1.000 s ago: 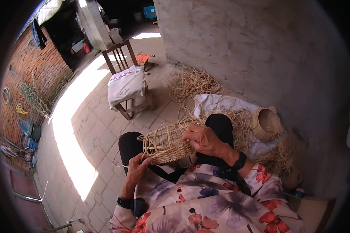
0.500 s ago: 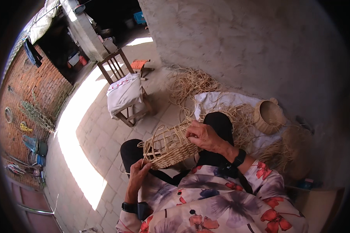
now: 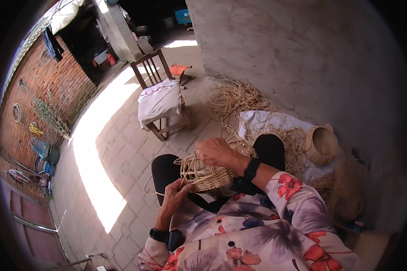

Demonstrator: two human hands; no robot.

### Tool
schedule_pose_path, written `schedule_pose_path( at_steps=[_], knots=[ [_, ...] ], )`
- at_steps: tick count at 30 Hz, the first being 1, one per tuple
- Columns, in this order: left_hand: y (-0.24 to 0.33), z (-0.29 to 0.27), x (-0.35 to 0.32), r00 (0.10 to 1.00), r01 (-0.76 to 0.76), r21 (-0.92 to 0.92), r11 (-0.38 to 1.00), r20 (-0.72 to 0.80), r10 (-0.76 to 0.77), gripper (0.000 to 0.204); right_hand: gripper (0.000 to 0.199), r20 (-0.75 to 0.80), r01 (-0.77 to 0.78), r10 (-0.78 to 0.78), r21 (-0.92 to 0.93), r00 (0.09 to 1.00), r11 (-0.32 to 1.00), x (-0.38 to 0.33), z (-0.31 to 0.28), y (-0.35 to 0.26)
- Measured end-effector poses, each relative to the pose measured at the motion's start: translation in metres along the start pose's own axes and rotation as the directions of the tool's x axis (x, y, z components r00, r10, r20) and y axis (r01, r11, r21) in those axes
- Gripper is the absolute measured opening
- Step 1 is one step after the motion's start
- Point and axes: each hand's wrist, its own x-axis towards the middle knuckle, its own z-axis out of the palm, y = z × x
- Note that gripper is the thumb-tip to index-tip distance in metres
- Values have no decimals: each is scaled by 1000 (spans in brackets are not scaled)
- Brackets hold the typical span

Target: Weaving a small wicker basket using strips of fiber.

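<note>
A half-woven straw basket [image 3: 215, 178] lies on its side across my lap, its wall closely woven on the near side and open between the stakes on the upper side. My left hand [image 3: 175, 195] pinches the basket's left end between thumb and fingers. A loose strand [image 3: 150, 187] curves out beside that end. Above the middle of the basket is my right hand [image 3: 218, 152], its fingers drawn together and pointing left. Whatever they hold is too small to make out, and this hand and wrist cover part of the basket.
Heaped straw cord [image 3: 237, 97] lies by the wall. A white cloth [image 3: 262, 121] at my right carries more strands and a finished-looking round basket [image 3: 322, 145]. Ahead stands a wooden chair [image 3: 160, 106] with cloth on its seat, and an orange-topped stool [image 3: 180, 71] behind it.
My right hand has moved left from the basket's right end to above its middle. My left hand keeps its hold on the left end. The whole view has shifted a little.
</note>
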Motion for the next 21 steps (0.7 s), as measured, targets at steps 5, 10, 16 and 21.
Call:
schedule_pose_path(
  at_steps=[5,10,16,21],
  knots=[
    [7,4,-8,998,-20,-63,998,51,24,19,34,-52,-112,135,313,989,943,-5,-2,7],
    [16,16,-18,966,35,-129,991,257,-1,21,43,177,-210,121,665,977,717,-23,-27,35],
    [37,-6,-4,964,-265,162,951,15,266,24,28,-259,107,135,741,956,663,-24,-47,20],
    [21,-47,14,993,-108,9,994,42,108,25,31,-83,126,235,977,968,-171,-35,-80,27]
  ],
)
